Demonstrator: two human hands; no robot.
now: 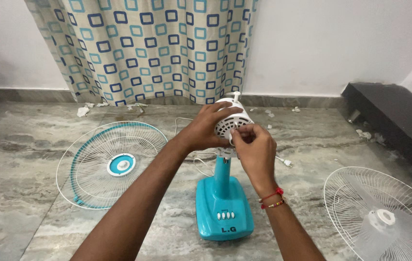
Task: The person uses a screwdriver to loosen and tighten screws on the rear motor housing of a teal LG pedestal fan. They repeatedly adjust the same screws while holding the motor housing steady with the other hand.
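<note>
Floor (32,145): grey marbled stone right across the view, and everything sits on it.
Curtain (157,48): cream cloth with blue and teal squares, hanging at the back wall down to the floor, scraps of white litter at its foot.
Dark ledge (389,116): a low black step along the right wall.
Front grille (111,164): white wire guard with a teal rim and teal hub, lying flat to the left, well apart from the stand.
Rear grille (385,212): white wire guard at lower right, and there's a clear blade (377,237) lying on it.
Fan base (223,208): teal, with a row of white buttons, standing upright in the centre with its teal column (222,174) rising behind the hands.
Motor housing (228,121): white and vented, on top of the column, a white knob sticking up from it. This is where the action is.
Cord (201,162): white, looping on the floor behind the base, its plug (287,163) off to the right.
Left hand (206,128): wrapped over the left side of the motor housing, fingers curled round it, firm hold.
Right hand (254,147): red thread band at the wrist, fingertips pinched together right at the front of the housing; what they pinch is too small to tell.
</note>
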